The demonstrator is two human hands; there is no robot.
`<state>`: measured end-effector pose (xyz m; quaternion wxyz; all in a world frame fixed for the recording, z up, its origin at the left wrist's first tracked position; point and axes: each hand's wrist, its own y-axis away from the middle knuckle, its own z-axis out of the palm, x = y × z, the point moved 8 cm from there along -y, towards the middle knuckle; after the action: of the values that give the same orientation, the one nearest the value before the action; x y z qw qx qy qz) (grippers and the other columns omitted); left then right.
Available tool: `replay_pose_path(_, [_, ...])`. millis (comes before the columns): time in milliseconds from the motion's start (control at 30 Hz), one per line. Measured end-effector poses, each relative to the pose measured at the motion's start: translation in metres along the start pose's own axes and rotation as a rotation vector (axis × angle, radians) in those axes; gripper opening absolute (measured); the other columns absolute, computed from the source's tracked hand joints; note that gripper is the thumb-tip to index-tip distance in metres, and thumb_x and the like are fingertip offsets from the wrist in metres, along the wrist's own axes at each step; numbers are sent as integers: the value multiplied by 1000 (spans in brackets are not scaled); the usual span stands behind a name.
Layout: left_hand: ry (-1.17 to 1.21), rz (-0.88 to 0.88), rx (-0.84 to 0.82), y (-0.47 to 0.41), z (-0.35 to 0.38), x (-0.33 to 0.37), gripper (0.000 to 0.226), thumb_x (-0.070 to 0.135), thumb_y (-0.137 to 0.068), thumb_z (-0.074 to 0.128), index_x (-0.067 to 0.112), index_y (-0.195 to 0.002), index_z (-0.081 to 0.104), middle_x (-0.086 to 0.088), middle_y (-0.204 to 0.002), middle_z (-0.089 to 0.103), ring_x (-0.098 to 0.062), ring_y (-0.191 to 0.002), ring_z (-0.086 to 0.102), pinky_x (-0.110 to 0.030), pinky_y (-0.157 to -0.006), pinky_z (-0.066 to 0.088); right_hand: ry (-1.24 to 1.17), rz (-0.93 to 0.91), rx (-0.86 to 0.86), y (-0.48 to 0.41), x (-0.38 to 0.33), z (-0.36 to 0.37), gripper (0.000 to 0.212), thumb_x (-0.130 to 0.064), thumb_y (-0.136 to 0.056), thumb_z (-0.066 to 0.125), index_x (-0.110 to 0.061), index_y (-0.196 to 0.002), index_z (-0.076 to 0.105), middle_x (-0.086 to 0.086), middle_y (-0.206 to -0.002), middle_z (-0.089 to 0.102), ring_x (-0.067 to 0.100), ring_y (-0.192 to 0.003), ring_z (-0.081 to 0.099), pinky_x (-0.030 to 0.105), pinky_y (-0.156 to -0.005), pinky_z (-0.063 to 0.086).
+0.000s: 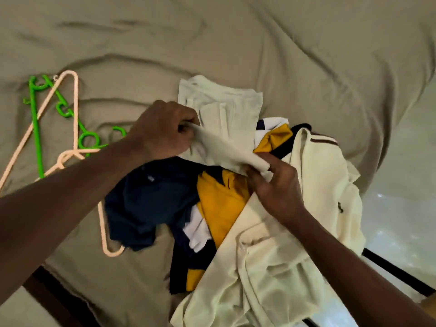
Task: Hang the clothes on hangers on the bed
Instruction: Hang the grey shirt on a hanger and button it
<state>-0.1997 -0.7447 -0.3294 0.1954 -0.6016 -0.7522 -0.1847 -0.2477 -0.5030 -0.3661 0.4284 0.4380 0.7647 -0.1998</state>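
The left hand (162, 132) and right hand (274, 187) each pinch the pale garment (226, 107) atop the navy shirt (146, 201), yellow top (219, 208) and cream shirt (320, 175). The green hanger (36, 131) and pink hangers (75, 109) lie left, partly under the forearm (70, 185).

At the centre of the frame our left hand (162, 131) pinches one edge of a pale folded garment (226, 107) and our right hand (276, 185) grips the other, the cloth stretched between the 2. Under it we see a navy garment (151, 199), a yellow-and-navy garment (221, 204) and, lower right, a cream garment (271, 267) on the wrinkled beige sheet (236, 43). At the left a green hanger (35, 123) lies crossed with peach hangers (75, 102).
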Motion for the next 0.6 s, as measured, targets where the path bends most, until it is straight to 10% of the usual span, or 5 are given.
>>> replay_pose_path(267, [-127,-132,50,-134,13,-38,39,14,-82,51,20,-113,71,-13,-110,74,-38,-103,65,-37,-88,47,-232,438,145,-148,57,7,14,-33,-91,75,-20,-84,73,-2,-82,75,21,-81,72,45,-82,61])
replay_pose_path(433, [-552,-185,6,-135,67,-37,56,21,-88,63,19,-142,48,-12,-147,47,-37,-128,48,-52,-104,35,26,636,45,-158,81,35,58,-41,-89,70,-9,-135,52,13,-134,57,33,-124,56,44,-104,49])
replay_pose_path(600, [-400,-90,-10,-89,116,-8,49,14,-89,55,17,-138,55,-11,-140,52,-37,-121,49,-49,-94,41,-22,738,21,-150,81,48,68,-33,-81,78,-7,-136,46,10,-134,55,31,-120,56,38,-101,51])
